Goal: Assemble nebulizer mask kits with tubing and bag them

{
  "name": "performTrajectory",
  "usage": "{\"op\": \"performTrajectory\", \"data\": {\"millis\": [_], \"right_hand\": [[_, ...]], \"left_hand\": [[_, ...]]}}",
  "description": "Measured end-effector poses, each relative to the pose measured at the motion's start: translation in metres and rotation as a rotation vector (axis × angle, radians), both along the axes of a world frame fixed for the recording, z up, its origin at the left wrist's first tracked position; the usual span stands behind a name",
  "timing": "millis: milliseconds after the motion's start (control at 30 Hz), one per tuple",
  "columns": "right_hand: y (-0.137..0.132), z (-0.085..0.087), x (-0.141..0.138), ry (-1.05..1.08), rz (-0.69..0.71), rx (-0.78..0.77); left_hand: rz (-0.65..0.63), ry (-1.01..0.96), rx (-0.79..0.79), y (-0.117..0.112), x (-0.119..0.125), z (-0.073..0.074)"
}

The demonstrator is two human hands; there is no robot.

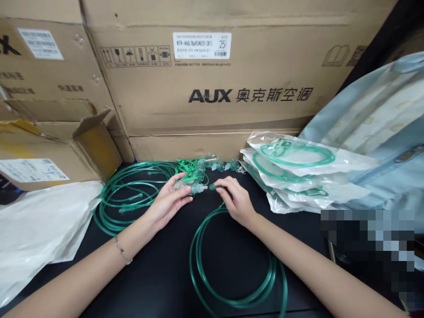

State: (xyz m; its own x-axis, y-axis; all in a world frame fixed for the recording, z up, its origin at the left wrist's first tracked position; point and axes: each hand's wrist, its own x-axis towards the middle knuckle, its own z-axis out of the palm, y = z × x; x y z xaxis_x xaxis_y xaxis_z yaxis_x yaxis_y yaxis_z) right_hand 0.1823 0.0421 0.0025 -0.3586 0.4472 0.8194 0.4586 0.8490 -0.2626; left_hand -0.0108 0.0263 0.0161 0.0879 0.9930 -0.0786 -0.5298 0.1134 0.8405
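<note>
My left hand [172, 194] is closed on a clear greenish oxygen mask [194, 188], whose pale connector points to the right. My right hand [237, 201] pinches the end of a green oxygen tube [212, 187]. A small gap separates the tube end from the connector tip. From beneath my right hand the tube's loops [198, 254] spread over the black table [159, 274] toward me. Green elastic straps [185, 168] lie just beyond my left hand. My fingers partly hide the mask body.
More coiled green tubing [109, 201] lies at the left, beside white bags [49, 225] and an open carton [59, 150]. Clear mask parts [217, 164] sit at the back. Packed tubing bags [298, 154] are stacked at the right. A large cardboard box [212, 119] stands behind.
</note>
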Motion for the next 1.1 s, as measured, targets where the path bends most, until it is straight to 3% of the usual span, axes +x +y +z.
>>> {"op": "performTrajectory", "data": {"millis": [167, 433, 767, 1100], "right_hand": [[-0.002, 0.0, -0.003, -0.117, -0.01, 0.02], [-0.002, -0.001, -0.002, -0.103, -0.033, -0.017], [-0.003, 0.0, -0.004, -0.269, -0.073, 0.126], [-0.008, 0.001, -0.007, -0.329, -0.128, 0.247]], "left_hand": [[0.008, 0.017, 0.025, 0.001, -0.001, -0.001], [-0.007, 0.117, 0.187, -0.003, -0.006, 0.005], [0.058, 0.512, 0.342, -0.01, -0.004, 0.016], [0.096, 0.558, 0.332, -0.015, -0.004, 0.014]]}}
